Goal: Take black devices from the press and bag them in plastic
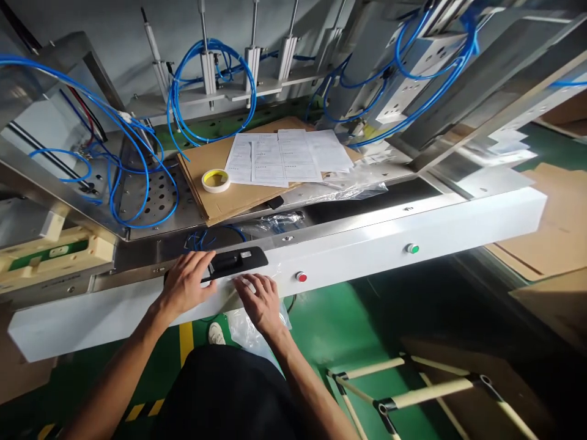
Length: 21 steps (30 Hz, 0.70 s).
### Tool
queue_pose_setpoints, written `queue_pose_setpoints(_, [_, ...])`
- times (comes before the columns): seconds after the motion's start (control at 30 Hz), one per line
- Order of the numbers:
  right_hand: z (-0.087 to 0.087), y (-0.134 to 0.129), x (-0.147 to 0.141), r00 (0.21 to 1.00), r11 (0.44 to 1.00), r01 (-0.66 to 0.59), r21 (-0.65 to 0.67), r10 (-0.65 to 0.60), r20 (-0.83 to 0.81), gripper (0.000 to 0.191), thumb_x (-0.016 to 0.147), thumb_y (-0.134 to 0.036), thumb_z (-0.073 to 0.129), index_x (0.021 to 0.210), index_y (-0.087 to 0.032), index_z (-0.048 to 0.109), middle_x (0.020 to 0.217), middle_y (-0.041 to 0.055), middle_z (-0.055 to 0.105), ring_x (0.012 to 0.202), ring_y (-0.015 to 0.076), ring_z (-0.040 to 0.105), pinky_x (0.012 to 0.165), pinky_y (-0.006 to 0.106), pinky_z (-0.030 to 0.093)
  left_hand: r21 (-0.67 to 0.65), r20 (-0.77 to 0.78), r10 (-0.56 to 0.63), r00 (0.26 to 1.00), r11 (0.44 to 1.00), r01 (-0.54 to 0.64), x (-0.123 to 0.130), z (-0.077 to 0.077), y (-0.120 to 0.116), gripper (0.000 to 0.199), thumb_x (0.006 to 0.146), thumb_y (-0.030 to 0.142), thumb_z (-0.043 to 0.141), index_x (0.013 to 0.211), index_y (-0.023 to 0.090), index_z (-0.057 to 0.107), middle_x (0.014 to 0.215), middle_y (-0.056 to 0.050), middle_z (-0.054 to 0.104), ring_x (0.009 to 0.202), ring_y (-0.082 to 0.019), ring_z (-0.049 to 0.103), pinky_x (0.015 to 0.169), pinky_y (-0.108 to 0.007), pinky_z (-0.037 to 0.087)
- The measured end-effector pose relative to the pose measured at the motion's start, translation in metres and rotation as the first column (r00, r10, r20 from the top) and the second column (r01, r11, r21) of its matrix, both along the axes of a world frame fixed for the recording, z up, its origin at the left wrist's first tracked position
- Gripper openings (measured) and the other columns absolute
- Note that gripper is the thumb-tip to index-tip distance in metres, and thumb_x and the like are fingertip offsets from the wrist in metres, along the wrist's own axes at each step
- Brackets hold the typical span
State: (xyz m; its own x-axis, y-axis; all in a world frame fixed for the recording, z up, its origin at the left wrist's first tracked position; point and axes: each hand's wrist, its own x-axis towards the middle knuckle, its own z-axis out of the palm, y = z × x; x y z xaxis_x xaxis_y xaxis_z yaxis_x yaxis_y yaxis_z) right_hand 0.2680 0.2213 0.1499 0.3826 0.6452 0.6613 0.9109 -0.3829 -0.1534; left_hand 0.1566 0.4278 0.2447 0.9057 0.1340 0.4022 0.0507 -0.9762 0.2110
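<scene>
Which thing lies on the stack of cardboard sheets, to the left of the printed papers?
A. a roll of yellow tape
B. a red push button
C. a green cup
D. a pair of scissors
A: a roll of yellow tape lies flat on the cardboard sheets, just left of the printed papers.

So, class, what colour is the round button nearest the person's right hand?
Red: the button sits on the white panel, clearest in the head view.

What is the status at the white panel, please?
Left hand flat on black plastic handle part. Right hand on clear plastic bag. Red button beside.
</scene>
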Motion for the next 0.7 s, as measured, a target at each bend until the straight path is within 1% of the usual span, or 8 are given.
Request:
queue_pose_setpoints(0.07, [0.001, -0.001, 0.001, 0.999, 1.000, -0.013, -0.021, 0.012, -0.038, 0.032, 0.090, -0.023, 0.069, 0.121, -0.029, 0.070, 0.112, 0.0006, 0.082, 0.113, 0.0164, 0.059, 0.099, 0.037, 0.045, -0.008, -0.059, -0.032, 0.998, 0.999, 0.031, 0.016, -0.004, -0.007, 0.051, 0.088, 0.022, 0.066, 0.139, 0.019, 0.059, 0.125, -0.013, 0.074, 0.112, -0.032, 0.069, 0.095, -0.047, 0.058])
queue_pose_setpoints(0.17, [0.003, -0.002, 0.003, 0.998, 0.999, -0.028, -0.022, 0.027, -0.055, 0.024, 0.090, -0.023, 0.069, 0.114, -0.028, 0.071, 0.112, 0.0000, 0.082, 0.110, 0.0158, 0.059, 0.100, 0.037, 0.045, -0.024, -0.116, -0.037, 0.993, 0.999, 0.035, 0.027, -0.011, -0.010, 0.051, 0.088, 0.022, 0.066, 0.139, 0.019, 0.060, 0.127, -0.013, 0.074, 0.114, -0.032, 0.069, 0.096, -0.048, 0.057])
queue_pose_setpoints(0.37, [0.009, -0.004, 0.005, 0.999, 0.999, -0.051, -0.013, 0.050, -0.016, 0.019, 0.091, -0.022, 0.069, 0.109, -0.027, 0.070, 0.110, -0.0015, 0.081, 0.107, 0.0155, 0.059, 0.103, 0.035, 0.043, -0.059, -0.151, -0.034, 0.988, 0.998, 0.025, 0.034, -0.022, -0.011, 0.050, 0.088, 0.022, 0.065, 0.138, 0.016, 0.061, 0.127, -0.014, 0.074, 0.114, -0.032, 0.069, 0.098, -0.048, 0.058])
queue_pose_setpoints(0.47, [0.014, -0.006, 0.005, 0.998, 0.998, -0.058, -0.005, 0.058, -0.012, 0.018, 0.090, -0.022, 0.070, 0.107, -0.026, 0.069, 0.106, -0.0018, 0.081, 0.106, 0.0158, 0.059, 0.104, 0.035, 0.042, -0.092, -0.164, -0.020, 0.986, 0.996, 0.005, 0.035, -0.022, -0.012, 0.051, 0.090, 0.022, 0.064, 0.141, 0.017, 0.059, 0.129, -0.013, 0.073, 0.116, -0.032, 0.069, 0.099, -0.050, 0.058])
queue_pose_setpoints(0.57, [0.023, -0.005, 0.005, 0.998, 0.998, -0.063, -0.009, 0.063, -0.013, 0.019, 0.090, -0.022, 0.070, 0.108, -0.026, 0.069, 0.102, -0.0015, 0.081, 0.104, 0.0155, 0.060, 0.104, 0.036, 0.042, -0.122, -0.131, -0.021, 0.991, 0.993, 0.005, 0.023, -0.018, -0.011, 0.055, 0.095, 0.030, 0.066, 0.147, 0.020, 0.054, 0.142, -0.014, 0.068, 0.126, -0.033, 0.066, 0.106, -0.052, 0.056])
queue_pose_setpoints(0.63, [0.029, -0.003, 0.007, 0.998, 0.997, -0.069, -0.019, 0.069, -0.009, 0.020, 0.091, -0.021, 0.069, 0.110, -0.026, 0.068, 0.099, -0.0011, 0.081, 0.101, 0.0155, 0.061, 0.103, 0.036, 0.041, -0.168, -0.068, -0.045, 0.997, 0.985, 0.033, 0.005, -0.015, -0.008, 0.059, 0.096, 0.041, 0.069, 0.149, 0.022, 0.052, 0.146, -0.015, 0.065, 0.133, -0.033, 0.063, 0.112, -0.052, 0.054])
queue_pose_setpoints(0.7, [0.036, 0.000, 0.011, 0.997, 0.997, -0.076, -0.017, 0.076, 0.010, 0.022, 0.091, -0.021, 0.069, 0.112, -0.025, 0.067, 0.095, -0.0011, 0.080, 0.097, 0.0157, 0.060, 0.101, 0.036, 0.041, -0.197, -0.018, -0.054, 0.998, 0.979, 0.049, -0.018, -0.015, -0.005, 0.065, 0.091, 0.053, 0.074, 0.145, 0.022, 0.054, 0.145, -0.016, 0.066, 0.136, -0.034, 0.062, 0.115, -0.052, 0.053])
